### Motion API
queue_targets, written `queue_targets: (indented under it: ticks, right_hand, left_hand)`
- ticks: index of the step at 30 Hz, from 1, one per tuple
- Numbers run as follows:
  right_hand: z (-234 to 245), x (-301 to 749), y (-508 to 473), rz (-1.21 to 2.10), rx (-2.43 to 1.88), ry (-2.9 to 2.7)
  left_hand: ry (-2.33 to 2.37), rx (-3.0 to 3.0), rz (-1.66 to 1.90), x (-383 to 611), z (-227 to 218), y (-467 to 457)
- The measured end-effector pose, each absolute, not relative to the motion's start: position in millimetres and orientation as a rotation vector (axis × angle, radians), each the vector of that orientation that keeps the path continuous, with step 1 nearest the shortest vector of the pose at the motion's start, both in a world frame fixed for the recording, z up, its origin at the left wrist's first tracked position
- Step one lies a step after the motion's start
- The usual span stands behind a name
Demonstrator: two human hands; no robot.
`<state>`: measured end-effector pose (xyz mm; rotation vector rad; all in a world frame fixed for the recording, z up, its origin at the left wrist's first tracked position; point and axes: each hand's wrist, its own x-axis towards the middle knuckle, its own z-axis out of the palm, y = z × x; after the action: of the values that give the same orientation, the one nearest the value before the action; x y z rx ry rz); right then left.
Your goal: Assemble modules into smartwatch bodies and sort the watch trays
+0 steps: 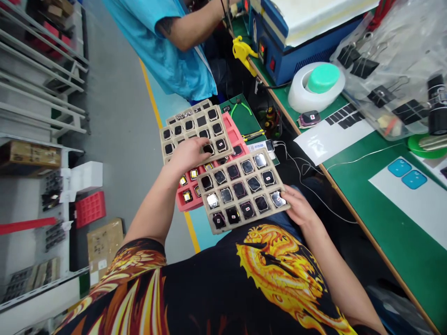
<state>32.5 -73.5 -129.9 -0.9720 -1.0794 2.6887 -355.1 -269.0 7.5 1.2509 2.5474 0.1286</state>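
Observation:
My right hand [297, 204] grips the right edge of a beige compartment tray [228, 227] held tilted over my lap. Its pockets hold several square watch cases with dark or shiny faces, a few bearing small white stickers. My left hand [188, 154] reaches over a second beige tray [164, 138] farther off, fingers curled and pinching at a dark square watch case [208, 149] in its lower row. Beneath both sits a red tray [181, 203] with yellow-and-silver square parts in its pockets. Another beige tray [170, 122] peeks out behind the second one.
To the right runs a green workbench [387, 223] with a tape roll [296, 95], a blue machine [296, 58], binder clips and a white cable. Green-handled pliers [240, 108] lie beyond the trays. A co-worker in a blue shirt [150, 37] stands ahead; shelving [42, 60] is at left.

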Motion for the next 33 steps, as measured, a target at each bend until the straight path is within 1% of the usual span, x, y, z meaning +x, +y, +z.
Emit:
queue_targets:
  ticks: [6, 10, 18, 23, 25, 28, 30, 33]
  right_hand:
    - [-124, 31, -74, 2.686, -0.986, -1.099]
    - [-125, 29, -73, 2.699, -0.983, -1.09]
    - [-123, 31, -75, 2.688, -1.0, -1.103]
    - [-122, 31, -74, 2.677, -1.009, -1.117]
    - [-123, 30, -74, 2.673, -1.011, -1.12]
    - [-124, 29, -74, 2.675, -1.002, -1.102]
    - [-125, 29, -75, 2.673, -1.011, -1.091]
    - [-122, 28, -76, 2.662, -1.026, -1.096]
  left_hand:
    - [2.648, 1.104, 0.336, -370, 12, -288]
    - [2.71, 1.08, 0.405, -375, 10, -304]
    - [2.636, 1.073, 0.469, -363, -2, -287]
    - [2.736, 0.904, 0.7, -378, 14, -291]
    - [2.734, 0.879, 0.679, -377, 23, -296]
    - [2.485, 1.049, 0.517, -352, 29, -298]
    - [2.283, 1.215, 0.45, -325, 26, -295]
    - [2.163, 1.432, 0.405, -284, 11, -286]
